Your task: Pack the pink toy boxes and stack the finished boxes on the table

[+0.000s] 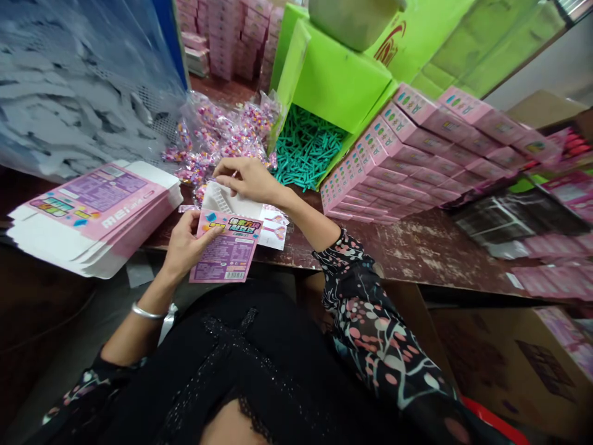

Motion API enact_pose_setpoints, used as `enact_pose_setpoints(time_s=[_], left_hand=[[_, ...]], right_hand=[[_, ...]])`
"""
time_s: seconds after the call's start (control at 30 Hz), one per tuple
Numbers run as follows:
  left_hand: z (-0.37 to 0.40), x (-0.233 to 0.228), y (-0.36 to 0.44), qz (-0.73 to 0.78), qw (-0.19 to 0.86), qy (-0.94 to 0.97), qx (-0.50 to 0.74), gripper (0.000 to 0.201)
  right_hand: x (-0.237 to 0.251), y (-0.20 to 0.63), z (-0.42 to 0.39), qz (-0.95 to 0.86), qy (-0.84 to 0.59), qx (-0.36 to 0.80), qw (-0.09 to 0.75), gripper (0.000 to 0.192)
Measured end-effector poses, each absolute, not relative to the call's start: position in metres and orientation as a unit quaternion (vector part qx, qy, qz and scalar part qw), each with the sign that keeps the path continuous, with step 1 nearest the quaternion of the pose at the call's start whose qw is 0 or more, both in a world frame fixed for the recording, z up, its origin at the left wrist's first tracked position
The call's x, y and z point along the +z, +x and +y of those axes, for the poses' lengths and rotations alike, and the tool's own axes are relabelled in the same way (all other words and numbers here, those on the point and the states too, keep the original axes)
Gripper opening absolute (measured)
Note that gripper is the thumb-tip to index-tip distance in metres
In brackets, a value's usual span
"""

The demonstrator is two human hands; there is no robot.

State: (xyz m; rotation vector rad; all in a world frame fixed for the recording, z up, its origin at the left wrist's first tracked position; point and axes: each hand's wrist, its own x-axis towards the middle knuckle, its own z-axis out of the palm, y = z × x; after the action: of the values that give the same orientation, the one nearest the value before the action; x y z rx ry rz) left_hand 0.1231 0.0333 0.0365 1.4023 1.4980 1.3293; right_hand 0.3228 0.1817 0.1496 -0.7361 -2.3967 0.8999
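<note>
My left hand (185,247) grips a pink printed carton (228,247) at the near edge of the table, its white flaps open at the far end. My right hand (250,178) rests on the carton's white top flap (222,199), fingers pinching it. Just beyond my hands lies a heap of small clear packets with pink sweets (217,133). A stack of flat, unfolded pink cartons (92,213) sits at my left.
A tipped green box (333,80) spills teal sticks (306,148). Rows of finished pink boxes (417,148) lean at the right. A brown worn table (417,247), a cardboard box (509,364) below it, and a blue plastic bag (74,80) at the far left.
</note>
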Motion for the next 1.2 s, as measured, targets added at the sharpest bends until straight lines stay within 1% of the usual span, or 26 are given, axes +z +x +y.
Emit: enact_pose_setpoints(time_s=[0.17, 0.23, 0.33, 0.4, 0.47, 0.53, 0.57, 0.6, 0.67, 0.73, 0.8, 0.83, 0.87, 0.93, 0.97, 1.0, 1.03, 1.07, 1.1, 1.17, 1.2], left_hand=[[0.033, 0.033, 0.12, 0.593, 0.317, 0.548, 0.497, 0.058], [0.033, 0.033, 0.12, 0.592, 0.31, 0.566, 0.483, 0.059], [0.033, 0.032, 0.121, 0.584, 0.331, 0.557, 0.49, 0.059], [0.033, 0.031, 0.121, 0.587, 0.34, 0.537, 0.501, 0.06], [0.034, 0.029, 0.119, 0.596, 0.333, 0.518, 0.515, 0.062], [0.034, 0.029, 0.117, 0.599, 0.328, 0.505, 0.528, 0.066], [0.034, 0.029, 0.116, 0.597, 0.328, 0.503, 0.532, 0.068], [0.034, 0.03, 0.116, 0.594, 0.328, 0.505, 0.533, 0.069], [0.033, 0.031, 0.117, 0.593, 0.328, 0.509, 0.531, 0.07], [0.031, 0.031, 0.117, 0.6, 0.329, 0.502, 0.529, 0.07], [0.031, 0.029, 0.114, 0.611, 0.335, 0.486, 0.528, 0.071], [0.031, 0.026, 0.111, 0.615, 0.341, 0.478, 0.526, 0.073], [0.031, 0.022, 0.107, 0.619, 0.351, 0.471, 0.521, 0.075], [0.033, 0.013, 0.097, 0.624, 0.378, 0.461, 0.506, 0.079], [0.034, 0.008, 0.092, 0.627, 0.39, 0.457, 0.496, 0.081], [0.036, 0.003, 0.088, 0.631, 0.399, 0.453, 0.487, 0.083], [0.037, -0.001, 0.084, 0.637, 0.405, 0.447, 0.479, 0.084], [0.038, -0.005, 0.081, 0.643, 0.41, 0.44, 0.474, 0.085], [0.04, -0.008, 0.079, 0.649, 0.414, 0.434, 0.469, 0.086], [0.042, -0.012, 0.078, 0.656, 0.418, 0.425, 0.463, 0.086], [0.043, -0.012, 0.078, 0.656, 0.42, 0.422, 0.464, 0.086]], right_hand=[[0.142, 0.318, 0.173, -0.881, -0.278, 0.272, 0.27, 0.016], [0.14, 0.315, 0.172, -0.897, -0.263, 0.251, 0.25, 0.02], [0.138, 0.314, 0.171, -0.911, -0.242, 0.252, 0.217, 0.016], [0.14, 0.316, 0.171, -0.899, -0.241, 0.293, 0.22, 0.013], [0.144, 0.321, 0.173, -0.862, -0.258, 0.361, 0.243, 0.009], [0.146, 0.325, 0.176, -0.816, -0.282, 0.423, 0.274, 0.013], [0.146, 0.325, 0.177, -0.802, -0.288, 0.445, 0.276, 0.016], [0.144, 0.325, 0.178, -0.798, -0.286, 0.46, 0.265, 0.018], [0.139, 0.322, 0.177, -0.828, -0.249, 0.463, 0.197, 0.017], [0.134, 0.319, 0.176, -0.874, -0.194, 0.431, 0.112, 0.023], [0.132, 0.32, 0.182, -0.899, -0.17, 0.398, 0.062, 0.03], [0.132, 0.323, 0.19, -0.898, -0.187, 0.392, 0.067, 0.032], [0.133, 0.328, 0.2, -0.889, -0.224, 0.389, 0.095, 0.032], [0.136, 0.34, 0.229, -0.848, -0.345, 0.35, 0.196, 0.028], [0.136, 0.345, 0.245, -0.824, -0.413, 0.305, 0.241, 0.024], [0.135, 0.349, 0.262, -0.803, -0.473, 0.249, 0.264, 0.021], [0.132, 0.351, 0.277, -0.79, -0.52, 0.193, 0.261, 0.021], [0.128, 0.351, 0.29, -0.784, -0.553, 0.148, 0.239, 0.028], [0.123, 0.35, 0.302, -0.783, -0.574, 0.12, 0.21, 0.04], [0.112, 0.341, 0.317, -0.783, -0.59, 0.106, 0.164, 0.064], [0.106, 0.335, 0.323, -0.78, -0.596, 0.11, 0.154, 0.073]])
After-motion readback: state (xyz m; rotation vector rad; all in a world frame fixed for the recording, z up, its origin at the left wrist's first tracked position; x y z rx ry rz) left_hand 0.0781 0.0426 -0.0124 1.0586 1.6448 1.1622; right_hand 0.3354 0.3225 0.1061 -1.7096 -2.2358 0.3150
